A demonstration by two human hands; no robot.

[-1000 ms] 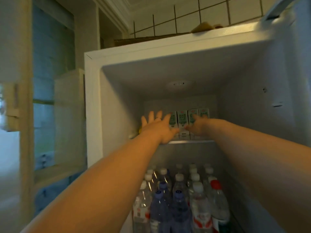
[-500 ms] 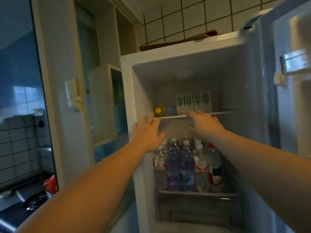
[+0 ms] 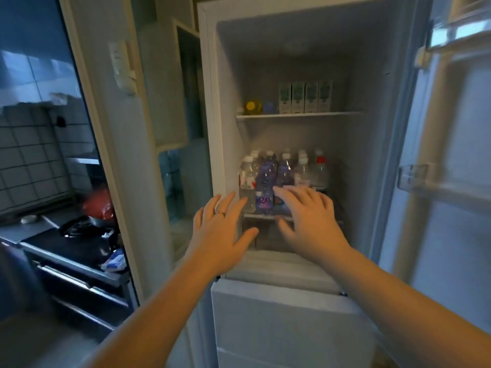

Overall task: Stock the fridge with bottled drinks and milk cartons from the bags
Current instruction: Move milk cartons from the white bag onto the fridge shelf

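While fridge door (image 3: 451, 155) stands open | left hand (image 3: 218, 232) empty, fingers spread | right hand (image 3: 310, 221) empty, spread before water bottles (image 3: 279, 179) on lower shelf | milk cartons (image 3: 305, 96) on upper shelf (image 3: 345, 113)

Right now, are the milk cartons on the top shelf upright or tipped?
Upright: four milk cartons stand side by side on the top shelf.

Both forearms are showing bare, no sleeves anywhere. The left hand (image 3: 220, 229) is wearing a thin ring (image 3: 220, 213). The right hand (image 3: 309, 221) is wearing nothing.
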